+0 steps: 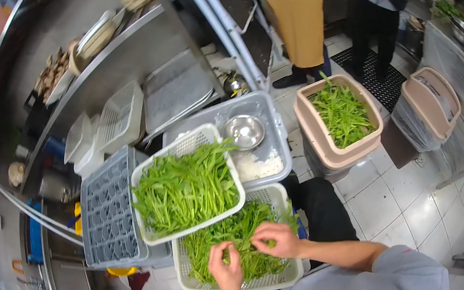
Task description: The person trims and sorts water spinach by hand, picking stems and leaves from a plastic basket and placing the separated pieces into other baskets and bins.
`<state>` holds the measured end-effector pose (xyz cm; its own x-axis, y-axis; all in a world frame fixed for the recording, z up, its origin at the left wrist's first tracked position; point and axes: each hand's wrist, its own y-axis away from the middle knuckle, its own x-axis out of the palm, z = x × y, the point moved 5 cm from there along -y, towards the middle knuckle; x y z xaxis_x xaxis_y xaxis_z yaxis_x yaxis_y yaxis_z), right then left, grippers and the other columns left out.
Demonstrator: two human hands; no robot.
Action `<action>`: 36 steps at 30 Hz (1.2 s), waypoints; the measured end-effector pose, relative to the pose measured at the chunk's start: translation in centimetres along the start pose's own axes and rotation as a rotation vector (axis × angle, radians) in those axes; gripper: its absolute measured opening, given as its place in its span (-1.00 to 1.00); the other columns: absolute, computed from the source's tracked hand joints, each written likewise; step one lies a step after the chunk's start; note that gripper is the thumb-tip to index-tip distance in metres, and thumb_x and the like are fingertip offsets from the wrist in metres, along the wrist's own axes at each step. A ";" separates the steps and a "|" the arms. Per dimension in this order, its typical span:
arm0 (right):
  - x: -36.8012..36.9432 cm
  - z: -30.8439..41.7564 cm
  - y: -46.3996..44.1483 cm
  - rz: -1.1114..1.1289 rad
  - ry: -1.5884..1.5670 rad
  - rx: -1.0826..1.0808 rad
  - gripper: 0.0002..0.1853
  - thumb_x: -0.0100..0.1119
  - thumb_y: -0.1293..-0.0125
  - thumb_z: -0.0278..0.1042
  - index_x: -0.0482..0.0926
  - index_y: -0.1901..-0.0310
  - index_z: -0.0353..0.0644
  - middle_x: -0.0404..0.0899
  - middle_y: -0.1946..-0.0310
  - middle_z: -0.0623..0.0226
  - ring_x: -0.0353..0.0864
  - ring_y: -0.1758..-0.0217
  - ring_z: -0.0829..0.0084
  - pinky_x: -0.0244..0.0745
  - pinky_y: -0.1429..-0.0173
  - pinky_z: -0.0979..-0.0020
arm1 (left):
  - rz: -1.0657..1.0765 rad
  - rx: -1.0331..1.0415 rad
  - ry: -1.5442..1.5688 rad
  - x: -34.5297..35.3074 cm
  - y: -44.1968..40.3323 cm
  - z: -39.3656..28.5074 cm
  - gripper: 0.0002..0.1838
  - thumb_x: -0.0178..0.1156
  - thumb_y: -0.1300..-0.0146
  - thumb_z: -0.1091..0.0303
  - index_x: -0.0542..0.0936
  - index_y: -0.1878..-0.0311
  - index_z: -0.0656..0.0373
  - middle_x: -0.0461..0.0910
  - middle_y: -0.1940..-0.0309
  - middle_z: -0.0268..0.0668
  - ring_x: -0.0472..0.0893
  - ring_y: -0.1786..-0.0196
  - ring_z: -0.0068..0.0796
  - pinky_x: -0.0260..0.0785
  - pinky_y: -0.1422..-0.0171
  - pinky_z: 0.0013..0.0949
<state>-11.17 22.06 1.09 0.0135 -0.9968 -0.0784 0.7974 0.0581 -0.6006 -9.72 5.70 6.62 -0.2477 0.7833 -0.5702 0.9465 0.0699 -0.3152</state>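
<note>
Both of my hands are over a white perforated basket (281,195) heaped with loose leafy greens (220,262). My left hand (226,267) is closed in a pinch at the fingertips, on what looks like a green stem. Close beside it, my right hand (277,240) pinches too, its fingertips turned towards the left ones. The piece between them is too small to see clearly. Just beyond, a second white basket (235,172) overlaps the first and holds long green stems with leaves (188,191), laid mostly side by side.
A grey tub (280,137) holds a metal bowl (244,132) and white grains. To the left is a grey glass rack (109,207). On the right stand a beige bin (371,136) with greens and a lined bin (422,121). Two people (293,14) stand ahead near a counter.
</note>
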 end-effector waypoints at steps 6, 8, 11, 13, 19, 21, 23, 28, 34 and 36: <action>-4.2 -3.1 1.8 -0.282 -0.325 0.716 -0.82 0.12 -0.47 -0.33 0.55 0.07 -0.27 0.59 0.34 0.42 0.45 0.32 0.67 0.39 0.18 0.58 | -0.097 0.547 0.336 5.5 -7.9 -16.9 -0.82 0.24 -0.18 0.66 0.63 0.15 0.28 0.62 0.23 -0.16 0.58 0.18 -0.32 0.44 0.05 -0.35; -4.5 -3.3 2.0 -0.270 -0.495 0.723 -0.81 0.05 -0.51 -0.35 0.50 -0.01 -0.27 0.59 0.31 0.38 0.41 0.36 0.67 0.36 0.23 0.56 | 0.186 0.591 0.352 11.3 -11.9 -21.8 -0.68 0.31 -0.24 0.46 0.59 -0.06 0.30 0.59 -0.05 -0.06 0.58 -0.03 -0.27 0.44 -0.05 -0.28; -5.7 -3.9 1.4 -0.304 -0.569 0.764 -0.81 0.03 -0.51 -0.37 0.51 0.00 -0.29 0.59 0.28 0.37 0.40 0.38 0.66 0.36 0.23 0.55 | 0.355 0.593 0.224 14.9 -12.9 -22.5 -0.56 0.32 -0.26 0.34 0.54 -0.18 0.28 0.52 -0.20 -0.08 0.54 -0.18 -0.24 0.42 -0.16 -0.26; -7.2 -4.7 1.3 -0.301 -0.587 0.783 -0.80 0.02 -0.52 -0.36 0.51 0.00 -0.29 0.59 0.27 0.35 0.39 0.38 0.65 0.35 0.23 0.56 | 0.383 0.657 0.119 15.0 -13.1 -21.6 -0.51 0.32 -0.27 0.29 0.52 -0.23 0.27 0.49 -0.25 -0.10 0.51 -0.25 -0.23 0.40 -0.21 -0.26; -10.0 -6.7 0.6 -0.419 -0.947 0.672 -0.82 0.03 -0.51 -0.28 0.47 0.01 -0.19 0.64 0.19 0.20 0.53 0.25 0.53 0.42 0.14 0.51 | 0.445 0.078 0.271 7.6 -9.7 -7.1 -0.68 0.21 -0.36 0.45 0.58 -0.16 0.25 0.53 -0.20 -0.15 0.55 -0.20 -0.40 0.39 -0.23 -0.40; -9.9 -6.3 -0.2 -0.474 -1.003 0.717 -0.83 0.01 -0.52 -0.29 0.46 0.02 -0.17 0.65 0.15 0.16 0.56 0.16 0.48 0.43 0.07 0.45 | 0.332 -0.081 0.327 5.3 -7.3 -2.8 -0.72 0.22 -0.34 0.48 0.60 -0.11 0.27 0.62 -0.08 -0.18 0.61 -0.09 -0.43 0.44 -0.17 -0.42; -9.3 -6.5 -0.7 -0.448 -1.038 0.711 -0.84 0.00 -0.52 -0.29 0.45 0.01 -0.16 0.65 0.10 0.12 0.59 0.07 0.43 0.44 0.01 0.39 | 0.303 -0.207 0.378 3.6 -4.5 1.0 -0.73 0.18 -0.38 0.48 0.59 -0.11 0.28 0.61 -0.08 -0.20 0.62 -0.06 -0.47 0.45 -0.16 -0.45; -6.8 -5.5 -1.9 -0.355 -1.016 0.723 -0.85 -0.03 -0.54 -0.26 0.43 0.02 -0.12 0.64 0.04 0.06 0.61 -0.01 0.32 0.46 -0.09 0.34 | 0.262 -0.395 0.426 0.7 2.0 7.8 -0.73 0.19 -0.39 0.42 0.60 -0.11 0.27 0.68 0.02 -0.22 0.65 -0.05 -0.46 0.45 -0.16 -0.41; -4.9 -5.2 -2.2 -0.373 -0.989 0.768 -0.83 -0.03 -0.54 -0.24 0.43 0.03 -0.13 0.47 0.40 0.32 0.51 0.31 0.40 0.42 0.15 0.40 | 0.172 -0.499 0.126 -2.0 7.1 14.4 -0.75 0.23 -0.35 0.37 0.64 -0.03 0.27 0.71 0.13 -0.16 0.70 0.09 -0.39 0.50 0.00 -0.38; -5.0 -5.2 -2.2 -0.324 -1.033 0.749 -0.82 -0.01 -0.53 -0.20 0.44 0.03 -0.11 0.24 0.53 0.48 0.27 0.51 0.55 0.26 0.35 0.48 | 0.206 -0.469 -0.070 -1.8 7.8 15.3 -0.77 0.26 -0.29 0.36 0.66 0.07 0.29 0.71 0.21 -0.08 0.71 0.18 -0.22 0.51 0.06 -0.31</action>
<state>-16.16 27.21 -1.36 -0.0544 -0.5612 0.8259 0.9862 0.0992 0.1323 -5.10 -4.65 -6.44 -0.0446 0.7681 -0.6388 0.9640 0.2008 0.1742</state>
